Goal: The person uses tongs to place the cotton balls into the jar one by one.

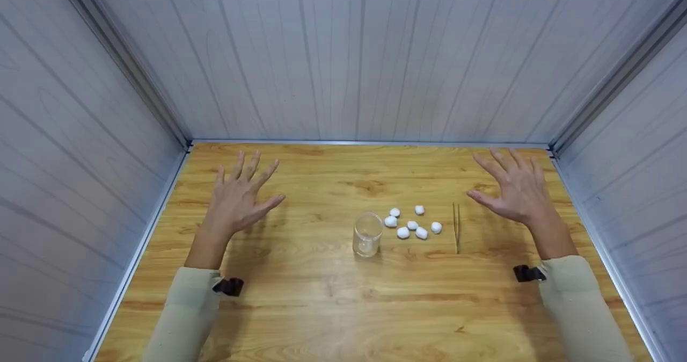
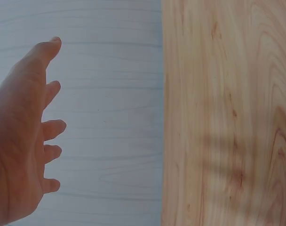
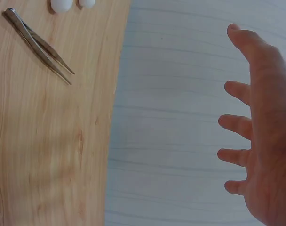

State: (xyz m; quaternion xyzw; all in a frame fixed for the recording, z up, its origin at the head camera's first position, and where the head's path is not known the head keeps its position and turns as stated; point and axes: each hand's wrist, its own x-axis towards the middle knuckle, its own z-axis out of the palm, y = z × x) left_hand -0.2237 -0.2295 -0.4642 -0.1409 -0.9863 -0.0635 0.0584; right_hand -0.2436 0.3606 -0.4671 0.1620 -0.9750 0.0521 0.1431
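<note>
My left hand (image 1: 234, 201) is held above the left side of the table with its fingers spread, holding nothing. On the right, my other hand (image 1: 518, 190) is spread the same way over the wood, also holding nothing. Nearest to it lies a pair of metal tweezers (image 1: 457, 229), seen in the right wrist view with its two tips apart (image 3: 39, 49). Several white cotton balls (image 1: 403, 233) are scattered left of the tweezers. Beside them stands an upright clear glass (image 1: 367, 236) with nothing visible inside. The left wrist view shows only the left hand (image 2: 20, 136), table and wall.
The wood-grain table (image 1: 322, 308) is bounded by a pale back panel (image 1: 343, 56) and side panels (image 1: 70, 190) with metal edging. A small black device (image 1: 229, 287) sits at the left sleeve cuff, and a similar device (image 1: 528, 273) at the right one.
</note>
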